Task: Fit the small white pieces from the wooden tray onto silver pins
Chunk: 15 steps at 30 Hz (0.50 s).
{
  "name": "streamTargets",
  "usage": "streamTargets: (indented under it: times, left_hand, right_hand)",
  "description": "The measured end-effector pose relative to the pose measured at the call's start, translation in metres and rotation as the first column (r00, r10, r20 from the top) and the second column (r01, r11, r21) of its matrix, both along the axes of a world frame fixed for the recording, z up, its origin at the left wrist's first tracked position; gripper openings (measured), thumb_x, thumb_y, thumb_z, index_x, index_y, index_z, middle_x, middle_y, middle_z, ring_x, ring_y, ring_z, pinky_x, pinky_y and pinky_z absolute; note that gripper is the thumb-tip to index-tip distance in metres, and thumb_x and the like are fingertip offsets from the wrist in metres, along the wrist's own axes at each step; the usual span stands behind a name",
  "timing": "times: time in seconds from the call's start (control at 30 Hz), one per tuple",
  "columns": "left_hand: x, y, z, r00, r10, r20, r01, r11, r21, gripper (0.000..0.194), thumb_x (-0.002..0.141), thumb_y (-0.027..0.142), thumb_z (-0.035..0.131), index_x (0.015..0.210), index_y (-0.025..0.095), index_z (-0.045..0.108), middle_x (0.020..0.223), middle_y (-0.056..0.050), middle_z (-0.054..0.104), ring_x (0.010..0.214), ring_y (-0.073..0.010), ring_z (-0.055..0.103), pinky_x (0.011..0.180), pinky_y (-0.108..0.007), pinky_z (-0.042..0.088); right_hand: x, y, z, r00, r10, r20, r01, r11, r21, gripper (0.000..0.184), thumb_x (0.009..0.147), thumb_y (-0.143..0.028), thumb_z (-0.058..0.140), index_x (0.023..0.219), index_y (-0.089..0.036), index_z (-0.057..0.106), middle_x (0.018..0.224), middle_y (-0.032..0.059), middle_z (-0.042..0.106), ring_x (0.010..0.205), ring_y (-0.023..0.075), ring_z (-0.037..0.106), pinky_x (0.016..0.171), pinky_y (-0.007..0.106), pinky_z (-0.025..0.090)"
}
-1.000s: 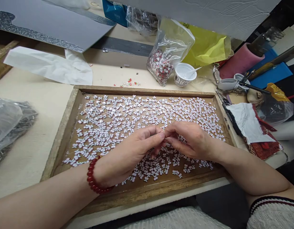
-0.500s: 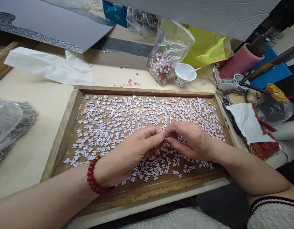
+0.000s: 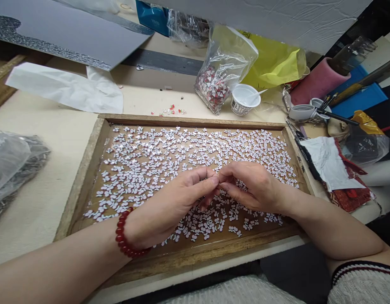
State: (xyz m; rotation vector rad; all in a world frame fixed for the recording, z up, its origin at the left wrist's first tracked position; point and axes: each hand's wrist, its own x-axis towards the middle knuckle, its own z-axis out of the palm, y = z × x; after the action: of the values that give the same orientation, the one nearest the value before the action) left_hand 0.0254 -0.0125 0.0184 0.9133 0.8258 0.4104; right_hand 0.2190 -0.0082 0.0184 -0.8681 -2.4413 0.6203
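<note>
Both my hands meet over the near middle of a shallow wooden tray. Inside it, many small white cherry-shaped pieces lie spread across the brown bottom. My left hand, with a red bead bracelet at the wrist, is closed, thumb and index finger pinched together. My right hand is closed as well, its fingertips touching the left thumb and forefinger. Whatever sits between the fingertips is too small or hidden to name. Under my fingers some pieces are covered from sight.
Behind the tray stand a clear bag of red and white pieces and a white cup with a stick in it. A paper sheet lies at back left, a plastic bag at left. Tools and a white packet crowd the right.
</note>
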Motion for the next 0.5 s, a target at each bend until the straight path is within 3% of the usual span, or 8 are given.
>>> streamTargets:
  times: [0.5]
  left_hand:
    - [0.0005,0.0002,-0.0002,1.000,0.002,0.015,-0.002,1.000,-0.013,0.030,0.088,0.044,0.052,0.075,0.018,0.048,0.071,0.002,0.045,0.067,-0.0128,0.039,0.062,-0.029,0.031]
  right_hand:
    - [0.0002,0.0000,0.0016,1.000,0.005,-0.021,-0.005,1.000,-0.009,0.011,0.090,-0.019,0.048,0.089,-0.010,0.055,0.072,0.0045,0.062,0.065,0.0094,0.058,0.061,0.023,0.048]
